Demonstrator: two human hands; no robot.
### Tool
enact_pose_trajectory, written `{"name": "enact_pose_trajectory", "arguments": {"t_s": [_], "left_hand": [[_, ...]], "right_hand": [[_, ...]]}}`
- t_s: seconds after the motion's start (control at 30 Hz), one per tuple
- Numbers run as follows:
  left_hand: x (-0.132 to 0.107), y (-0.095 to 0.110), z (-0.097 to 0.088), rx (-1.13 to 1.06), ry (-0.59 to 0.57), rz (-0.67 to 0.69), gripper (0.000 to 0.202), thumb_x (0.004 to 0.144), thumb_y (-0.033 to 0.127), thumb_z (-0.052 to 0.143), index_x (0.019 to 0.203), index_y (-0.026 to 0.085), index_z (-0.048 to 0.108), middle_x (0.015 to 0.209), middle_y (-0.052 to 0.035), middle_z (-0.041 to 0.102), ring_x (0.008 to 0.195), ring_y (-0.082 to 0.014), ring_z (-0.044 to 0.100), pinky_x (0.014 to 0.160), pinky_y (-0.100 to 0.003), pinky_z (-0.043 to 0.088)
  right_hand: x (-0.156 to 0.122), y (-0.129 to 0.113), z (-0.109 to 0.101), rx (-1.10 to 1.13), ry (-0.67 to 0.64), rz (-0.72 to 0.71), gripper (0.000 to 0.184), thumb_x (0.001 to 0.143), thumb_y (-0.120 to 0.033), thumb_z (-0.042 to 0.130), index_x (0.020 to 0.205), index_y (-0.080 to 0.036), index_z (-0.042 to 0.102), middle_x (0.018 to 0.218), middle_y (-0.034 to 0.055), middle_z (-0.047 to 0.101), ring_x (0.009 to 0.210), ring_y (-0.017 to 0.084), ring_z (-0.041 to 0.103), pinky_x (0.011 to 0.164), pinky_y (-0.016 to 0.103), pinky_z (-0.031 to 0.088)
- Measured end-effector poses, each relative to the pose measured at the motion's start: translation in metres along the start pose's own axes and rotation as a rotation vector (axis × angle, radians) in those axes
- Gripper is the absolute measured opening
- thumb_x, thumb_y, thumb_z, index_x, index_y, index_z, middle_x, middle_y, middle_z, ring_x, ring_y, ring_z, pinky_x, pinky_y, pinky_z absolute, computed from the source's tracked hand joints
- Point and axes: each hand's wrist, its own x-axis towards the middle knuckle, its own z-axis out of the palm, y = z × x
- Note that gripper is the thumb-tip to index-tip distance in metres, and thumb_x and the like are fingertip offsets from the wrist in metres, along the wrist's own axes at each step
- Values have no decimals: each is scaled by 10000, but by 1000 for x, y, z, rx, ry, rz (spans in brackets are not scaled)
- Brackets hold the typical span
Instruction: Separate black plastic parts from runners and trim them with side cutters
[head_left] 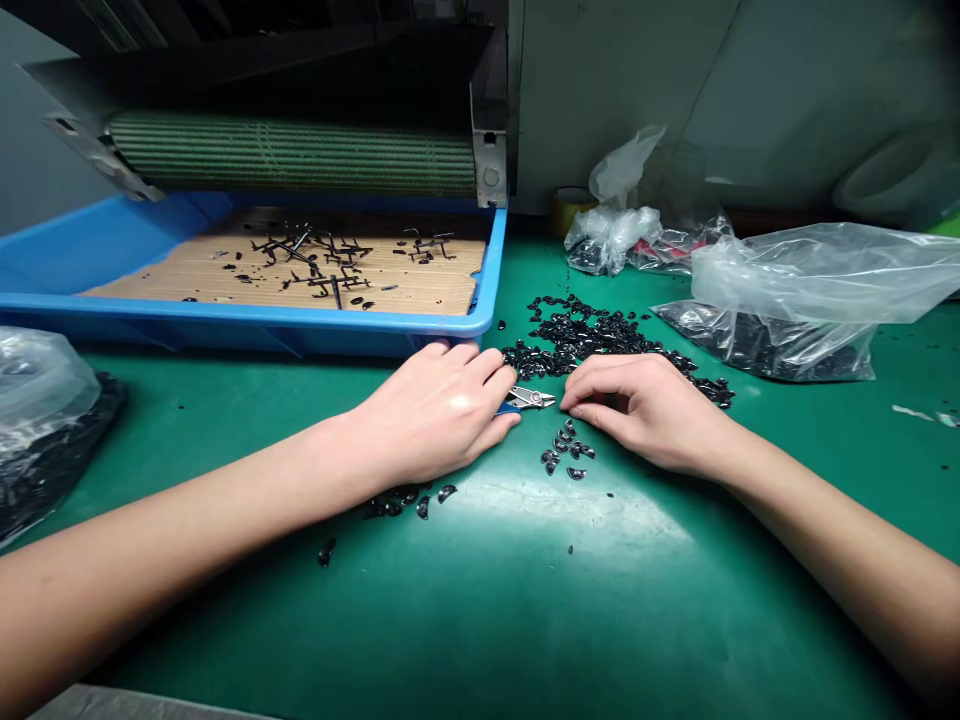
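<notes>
My left hand (442,410) is closed around a pair of small nippers (529,398) with blue handles, their metal jaws pointing right. Just beyond the jaw tips, my right hand (645,405) has its thumb and fingers pinched together; whatever is between them is too small or hidden to name. Behind both hands spreads a pile of small glossy black plastic pieces (592,335). A few curved black pieces (568,447) lie in front, between the hands. More loose black pieces (424,506) rest below my left wrist, partly covered by it.
A blue tray (300,320) lined with cardboard holds black plastic sprues (322,260), under a green conveyor belt roller (300,152). Clear bags of black pieces stand at right (780,335) and left (45,430). Crumpled plastic bags (615,235) and a tape roll (568,205) sit at the back.
</notes>
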Motion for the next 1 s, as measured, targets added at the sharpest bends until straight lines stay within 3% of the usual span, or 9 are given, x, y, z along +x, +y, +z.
{"name": "enact_pose_trajectory", "arguments": {"t_s": [0.1,0.17,0.27,0.37,0.57,0.83,1.0], "left_hand": [[3,1,0,-17,10,30,351,1005,422,383,1064,153,602,1018,-100,611,876,-247,566,706,-376,379],[5,1,-1,-22,18,42,354,1003,419,389,1066,147,608,1015,-105,613,875,-244,564,706,-372,381],[7,0,-2,-23,10,45,364,1004,417,385,1080,143,612,1013,-106,611,881,-248,561,715,-375,385],[7,0,-3,-25,-4,50,382,1007,422,370,1105,143,610,1024,-105,606,883,-250,556,717,-380,385],[9,1,-2,-33,-15,61,391,1007,426,366,1121,141,607,1018,-100,594,897,-255,542,727,-383,387],[12,2,-9,-2,-30,118,372,1008,408,372,1086,135,612,993,-111,595,896,-264,531,735,-397,376],[14,6,-15,66,-45,148,396,1013,427,356,1036,129,616,928,-118,587,861,-266,525,709,-400,355]], "right_hand": [[-1,-1,-3,-31,11,57,187,872,-131,634,1021,-214,712,941,20,720,741,147,627,689,278,483],[-1,-1,-4,-69,39,86,136,863,-171,671,981,-209,727,933,29,713,713,147,612,661,280,475],[0,-2,-5,-75,33,76,87,871,-175,671,871,-204,753,915,37,707,765,158,629,705,284,483],[0,-2,-7,-49,-7,68,132,882,-154,647,890,-214,764,911,29,716,804,159,642,748,281,483],[-1,-3,-7,-112,38,208,52,835,-259,732,852,-214,751,726,-7,684,602,136,576,578,271,430],[-1,-4,-7,-107,-5,101,127,882,-189,655,850,-210,776,864,41,726,765,181,657,711,302,497],[-4,-3,-6,-100,-14,81,154,880,-156,628,865,-206,773,860,44,713,764,180,652,694,298,486]]}}
